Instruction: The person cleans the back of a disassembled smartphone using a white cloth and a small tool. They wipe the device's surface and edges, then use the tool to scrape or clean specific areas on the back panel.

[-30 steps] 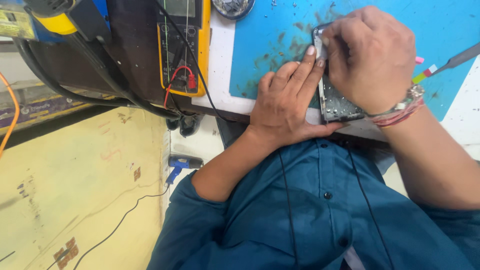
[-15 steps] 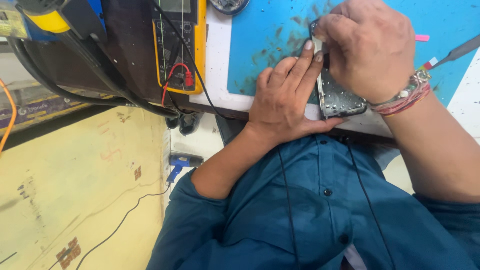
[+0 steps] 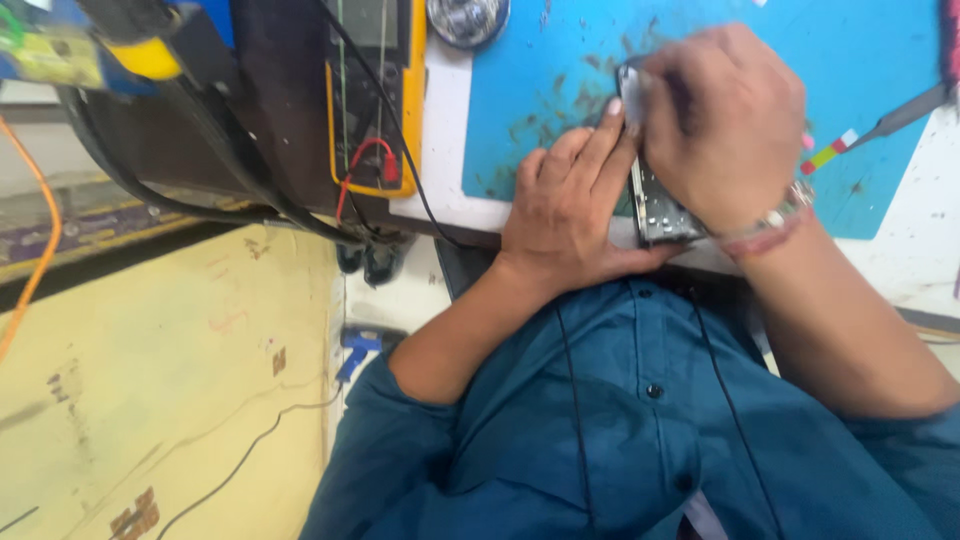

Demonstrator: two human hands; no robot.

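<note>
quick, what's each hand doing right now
Left hand: fingers spread flat, pressing on the opened phone on the blue mat.
Right hand: curled closed over the phone's top end; what it grips cannot be told.

From my remote seat the light looks even and bright, diffuse from overhead, with no hard glare. The blue mat reads vivid and well exposed. Soft shadow gathers under the bench edge and beneath the hands. Motion blur smears the right hand and the left hand slightly. The upper left corner is soft, and straight edges bow near the frame borders.
</note>
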